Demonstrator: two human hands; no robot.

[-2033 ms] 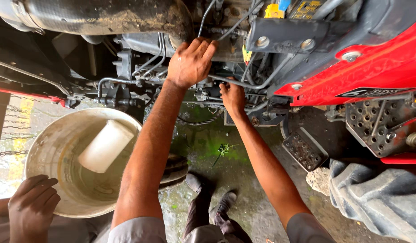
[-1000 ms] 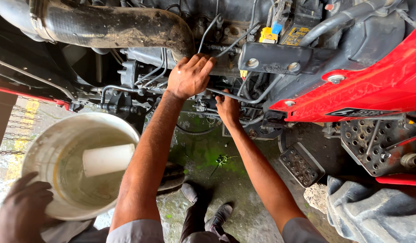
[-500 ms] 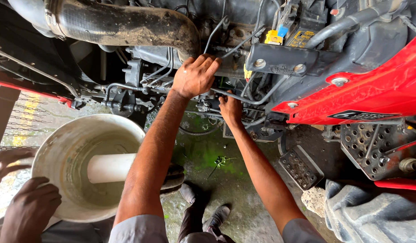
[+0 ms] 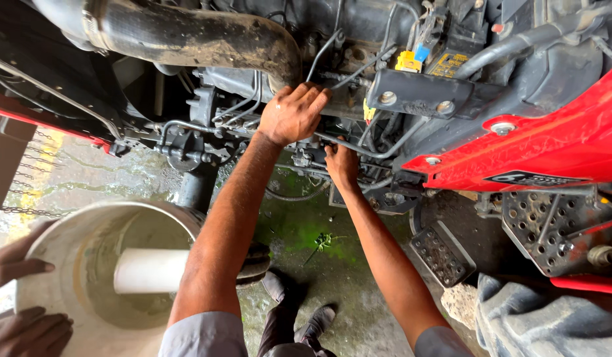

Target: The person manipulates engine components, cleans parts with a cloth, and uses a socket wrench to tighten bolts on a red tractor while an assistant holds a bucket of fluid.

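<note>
Both my arms reach into the side of a tractor engine point(image 4: 359, 59). My left hand point(image 4: 292, 114) rests palm down on hoses and thin metal pipes point(image 4: 359, 142) below a muddy black exhaust pipe point(image 4: 187, 36). My right hand point(image 4: 342, 165) is lower, pushed in among pipes and a bracket; its fingers are hidden, so what it grips cannot be told. A red body panel point(image 4: 550, 142) lies to the right of both hands.
A white bucket point(image 4: 101, 264) with a white cylinder point(image 4: 150, 270) in murky liquid stands lower left; another person's two hands point(image 4: 18, 297) hold its rim. Perforated metal foot steps point(image 4: 445, 254) and a large tyre point(image 4: 550, 324) are at right. Wet, green-stained concrete point(image 4: 306, 231) lies below.
The view has shifted slightly. The other person's second hand has come onto the bucket rim, and the white cylinder has turned from tilted to lying level. My hands stay on the engine.
</note>
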